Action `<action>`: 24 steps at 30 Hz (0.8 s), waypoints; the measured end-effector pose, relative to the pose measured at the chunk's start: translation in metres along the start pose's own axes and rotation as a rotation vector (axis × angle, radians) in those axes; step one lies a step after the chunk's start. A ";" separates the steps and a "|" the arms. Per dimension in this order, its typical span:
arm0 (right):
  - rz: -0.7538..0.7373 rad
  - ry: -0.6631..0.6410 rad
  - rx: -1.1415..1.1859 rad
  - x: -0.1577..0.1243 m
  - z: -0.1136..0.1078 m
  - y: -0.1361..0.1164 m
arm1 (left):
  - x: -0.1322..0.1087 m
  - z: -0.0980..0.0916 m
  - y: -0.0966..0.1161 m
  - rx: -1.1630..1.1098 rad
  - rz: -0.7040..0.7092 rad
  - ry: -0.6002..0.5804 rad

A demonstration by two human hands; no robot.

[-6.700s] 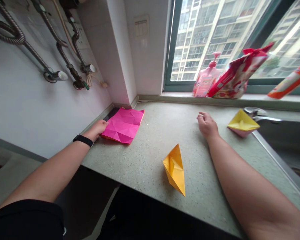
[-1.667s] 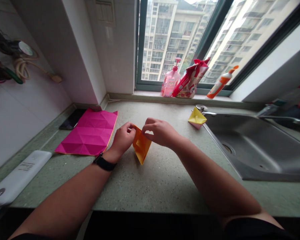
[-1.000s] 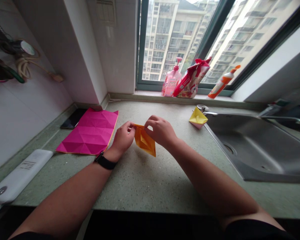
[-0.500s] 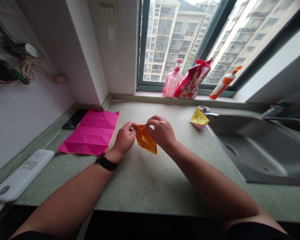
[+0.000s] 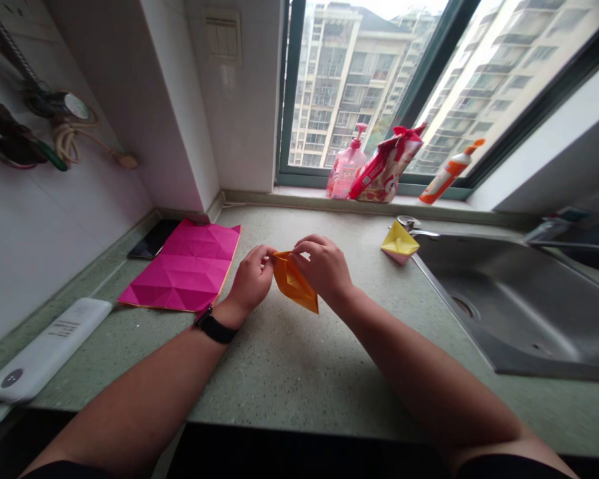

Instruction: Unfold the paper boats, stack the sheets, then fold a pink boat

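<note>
Both hands pinch a folded piece of orange origami paper point(image 5: 295, 285) along its upper edge, above the middle of the counter. My left hand point(image 5: 252, 278), with a black watch on its wrist, grips the upper left corner. The fingers of my right hand point(image 5: 324, 263) are closed on the top edge a little further right. The orange paper's pointed end slants down to the lower right, and inner folds show on its face. To the left lies a creased magenta sheet point(image 5: 182, 269) with an orange edge. A small folded yellow and pink paper piece point(image 5: 400, 241) rests by the sink corner.
A steel sink point(image 5: 519, 299) takes up the right side. A dark phone point(image 5: 152, 239) lies partly under the magenta sheet. A white power bank point(image 5: 50, 346) with a cable is at the left. A pump bottle point(image 5: 345, 169), red bag point(image 5: 389, 166) and orange bottle point(image 5: 446, 176) line the windowsill.
The view has shifted slightly. The orange paper has tilted a little, its lower tip now further right. Both hands keep their pinch on it.
</note>
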State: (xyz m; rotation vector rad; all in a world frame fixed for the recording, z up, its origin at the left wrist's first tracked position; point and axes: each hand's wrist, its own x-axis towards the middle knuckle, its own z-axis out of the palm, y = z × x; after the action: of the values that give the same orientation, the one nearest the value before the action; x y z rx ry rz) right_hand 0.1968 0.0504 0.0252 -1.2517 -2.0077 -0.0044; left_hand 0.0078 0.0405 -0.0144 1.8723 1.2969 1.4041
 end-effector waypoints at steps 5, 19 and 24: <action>0.014 -0.012 0.014 -0.001 0.001 0.000 | 0.000 0.000 -0.001 -0.012 -0.011 0.005; 0.076 -0.108 0.182 0.001 0.002 0.003 | 0.000 0.000 0.000 -0.053 -0.040 -0.014; 0.155 -0.155 0.342 0.003 0.002 0.006 | 0.000 0.001 -0.001 -0.049 -0.055 -0.017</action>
State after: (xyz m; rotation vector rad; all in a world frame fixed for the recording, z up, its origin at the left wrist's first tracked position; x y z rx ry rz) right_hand 0.1990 0.0570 0.0233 -1.2085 -1.9311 0.5038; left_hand 0.0079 0.0412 -0.0153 1.7994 1.2842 1.3767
